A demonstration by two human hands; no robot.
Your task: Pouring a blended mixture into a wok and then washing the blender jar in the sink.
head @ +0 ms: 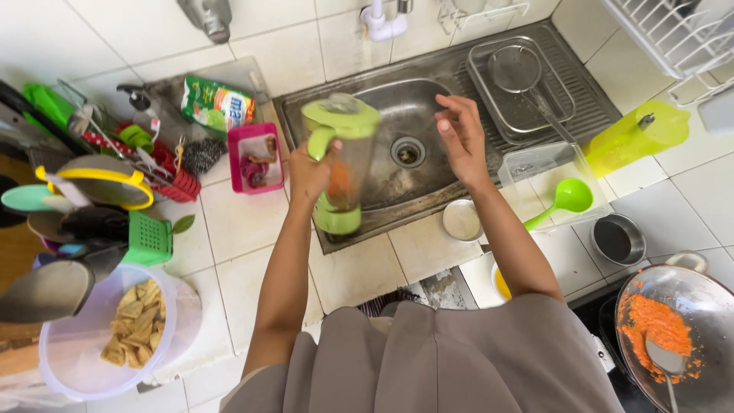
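Note:
My left hand (307, 174) grips the green handle of a blender jar (341, 164) with a green lid and base, held upright over the left side of the steel sink (397, 99). Orange residue shows inside the clear jar. My right hand (461, 135) is raised over the sink basin to the right of the jar, fingers apart, holding nothing.
A wok (688, 321) with orange paste and a spatula sits at the lower right. A green ladle (563, 201), a small steel bowl (462, 219) and a dark cup (618, 239) lie right of the sink. A tub of crackers (115, 329) and utensil racks (115, 183) crowd the left.

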